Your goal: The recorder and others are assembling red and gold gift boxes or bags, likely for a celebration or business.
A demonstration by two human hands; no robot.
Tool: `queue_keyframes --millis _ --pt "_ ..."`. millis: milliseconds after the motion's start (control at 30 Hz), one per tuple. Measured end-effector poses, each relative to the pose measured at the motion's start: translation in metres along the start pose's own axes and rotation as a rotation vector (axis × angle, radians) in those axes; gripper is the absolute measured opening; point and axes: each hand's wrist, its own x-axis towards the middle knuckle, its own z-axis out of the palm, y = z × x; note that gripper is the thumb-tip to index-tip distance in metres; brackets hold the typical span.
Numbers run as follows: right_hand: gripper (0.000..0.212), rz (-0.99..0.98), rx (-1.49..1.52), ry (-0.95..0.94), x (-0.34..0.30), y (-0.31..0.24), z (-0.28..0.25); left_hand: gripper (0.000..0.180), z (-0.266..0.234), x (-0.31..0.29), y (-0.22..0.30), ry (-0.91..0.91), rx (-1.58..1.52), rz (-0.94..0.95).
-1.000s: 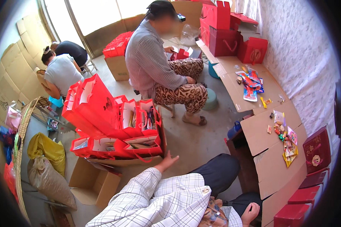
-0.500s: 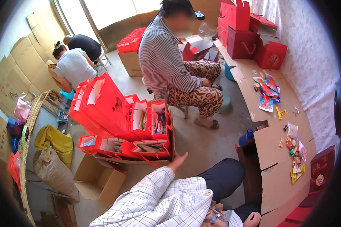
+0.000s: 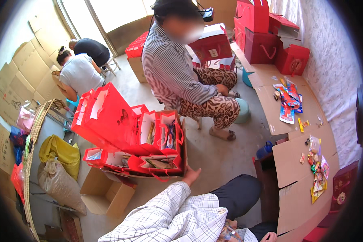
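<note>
My left hand (image 3: 192, 176) is at the near right corner of a cardboard box (image 3: 146, 175) packed with red paper gift bags (image 3: 113, 119). Its thumb points out to the right, and the other fingers seem to lie against the box's side, partly hidden. Several upright bags in the box (image 3: 168, 135) hold packaged items; larger bags stand tilted on the left of it. My right hand (image 3: 269, 237) is beside my dark trouser leg at the lower edge, cut off by the frame, its fingers mostly out of sight.
Cardboard-covered table (image 3: 296, 169) at right bears wrapped sweets (image 3: 318, 169) and snack packets (image 3: 288, 101). A co-worker (image 3: 165, 68) sits ahead beside a red gift box (image 3: 213, 47). An open carton (image 3: 107, 193) and sacks (image 3: 60, 185) stand left. A blue jug (image 3: 264, 149) is by the table.
A dark red box has come up in front of the seated co-worker, whose head has leaned left. My left hand remains at the box corner, slightly lower in view.
</note>
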Motion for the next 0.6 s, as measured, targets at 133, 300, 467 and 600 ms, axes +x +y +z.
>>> queue_keyframes --millis 133,300,467,600 --pt "0.018 0.000 0.015 -0.009 0.005 -0.003 0.001 0.123 0.004 0.011 -0.010 0.042 -0.015 0.018" --pt "0.017 -0.011 0.040 -0.041 0.012 -0.005 0.003 0.120 -0.010 -0.002 -0.002 -0.048 -0.049 -0.038" --pt "0.017 -0.033 0.036 -0.033 0.014 -0.005 0.004 0.115 -0.023 -0.011 0.019 -0.075 -0.063 -0.103" --pt "0.018 -0.056 0.016 -0.019 0.011 -0.001 0.005 0.113 -0.025 -0.010 0.018 0.002 0.018 -0.036"
